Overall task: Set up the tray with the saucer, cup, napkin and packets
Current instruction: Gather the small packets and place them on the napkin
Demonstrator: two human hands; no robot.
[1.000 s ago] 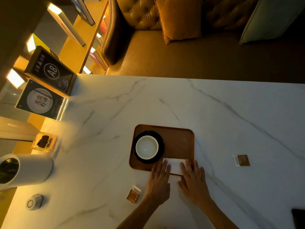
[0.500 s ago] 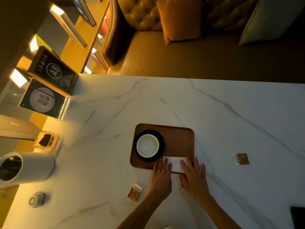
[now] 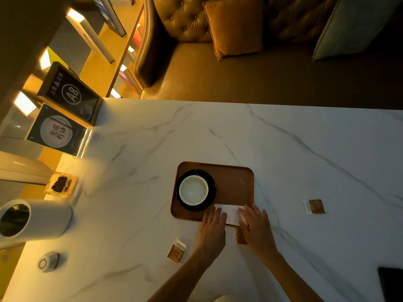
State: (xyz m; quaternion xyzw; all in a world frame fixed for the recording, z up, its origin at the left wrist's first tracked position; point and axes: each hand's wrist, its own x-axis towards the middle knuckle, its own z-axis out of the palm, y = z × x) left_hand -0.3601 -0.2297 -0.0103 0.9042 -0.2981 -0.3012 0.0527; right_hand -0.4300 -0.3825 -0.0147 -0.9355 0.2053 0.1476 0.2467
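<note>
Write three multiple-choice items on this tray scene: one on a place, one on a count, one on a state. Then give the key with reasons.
1. Where on the tray does the cup on its saucer stand?
A. left end
B. right end
C. off the tray

2. How many brown packets lie on the marble table, off the tray?
A. one
B. three
C. five

3. What are the two hands doing?
A. lifting the cup
B. lying flat on the white napkin
C. holding a packet in the air

Key: 1 A, the cup and saucer fill the tray's left end. 2 B, one left of the left hand at, one partly under the right hand at, one far right at. 3 B, both sets of fingers rest spread on the napkin at the tray's near edge.
</note>
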